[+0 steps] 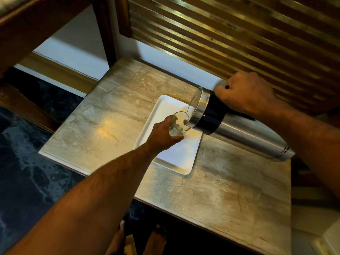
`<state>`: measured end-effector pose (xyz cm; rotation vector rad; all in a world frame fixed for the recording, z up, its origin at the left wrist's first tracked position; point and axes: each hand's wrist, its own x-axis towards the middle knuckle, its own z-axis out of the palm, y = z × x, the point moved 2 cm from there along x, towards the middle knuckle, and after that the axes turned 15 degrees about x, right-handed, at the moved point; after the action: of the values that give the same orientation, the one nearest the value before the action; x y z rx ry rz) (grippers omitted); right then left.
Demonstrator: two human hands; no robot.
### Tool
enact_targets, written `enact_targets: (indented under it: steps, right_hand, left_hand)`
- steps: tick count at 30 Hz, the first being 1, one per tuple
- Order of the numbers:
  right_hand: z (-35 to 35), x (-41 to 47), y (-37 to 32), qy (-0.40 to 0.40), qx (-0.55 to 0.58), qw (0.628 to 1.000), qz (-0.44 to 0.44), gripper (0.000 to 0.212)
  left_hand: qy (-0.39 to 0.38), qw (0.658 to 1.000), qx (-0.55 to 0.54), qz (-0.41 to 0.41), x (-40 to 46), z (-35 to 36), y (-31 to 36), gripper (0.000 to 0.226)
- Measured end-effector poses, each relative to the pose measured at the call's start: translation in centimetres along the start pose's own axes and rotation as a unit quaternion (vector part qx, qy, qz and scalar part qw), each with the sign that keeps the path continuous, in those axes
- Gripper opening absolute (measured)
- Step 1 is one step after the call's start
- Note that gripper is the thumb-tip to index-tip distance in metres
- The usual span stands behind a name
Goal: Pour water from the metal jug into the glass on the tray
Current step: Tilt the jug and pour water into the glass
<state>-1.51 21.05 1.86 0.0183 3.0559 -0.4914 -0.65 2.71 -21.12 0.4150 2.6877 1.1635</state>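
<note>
Status: pour under way, by my judgement. My metal jug [239,129] is tipped far over, nearly on its side, its mouth just above the rim of the glass [179,124]. I cannot make out a clear stream; the glass seems to hold a little water low down, well short of full. Left to do: finish filling, right the jug, set it down.

Glass: upright on the white tray [165,109], toward the tray's right side; tray flat on the marble counter [110,111].

Left hand [163,133]: arm reaching forward across the counter, fingers [175,119] wrapped around the glass from its near left side, steadying it.

Right hand [244,92]: fist closed over the jug's handle at the dark band, knuckles up, wrist rolled to tilt the jug leftward.
</note>
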Motion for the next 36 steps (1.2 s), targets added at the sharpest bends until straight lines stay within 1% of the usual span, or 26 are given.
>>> enact_targets:
  steps: [21,29,36]
  right_hand:
    - [-0.5,0.2,-1.6,0.010,-0.040,0.999,-0.022,0.050]
    - [-0.6,0.1,-1.7,0.013,-0.016,1.000,-0.022,0.048]
    - [-0.4,0.1,-1.6,0.023,-0.019,0.999,-0.019,0.047]
  left_hand:
    - [0.006,1.000,0.000,-0.001,0.1,0.3,-0.3,0.074]
    - [-0.002,1.000,-0.005,-0.004,0.1,0.2,-0.4,0.072]
    - [-0.004,1.000,-0.004,-0.002,0.0,0.1,-0.3,0.073]
